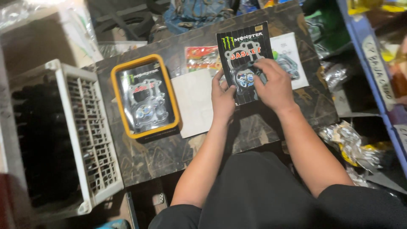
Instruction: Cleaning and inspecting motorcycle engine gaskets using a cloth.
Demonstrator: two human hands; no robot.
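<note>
Both my hands hold a flat black gasket packet (243, 48) over a dark worn tabletop (169, 148). My left hand (222, 99) grips the packet's lower left edge. My right hand (273, 85) lies over its lower middle, fingers curled on the plastic front. Grey gasket shapes show through the packet's clear cover. Left of my hands lies a plain white card (195, 101), and beyond that an orange-rimmed tray (119, 99) holding another black gasket packet (145, 101).
A white slatted plastic crate (91, 140) with dark contents stands at the left. A red-printed packet (201, 57) and a white gasket packet (292, 59) lie behind my hands. Blue shelving (373, 63) and crinkled plastic bags (352, 146) fill the right side.
</note>
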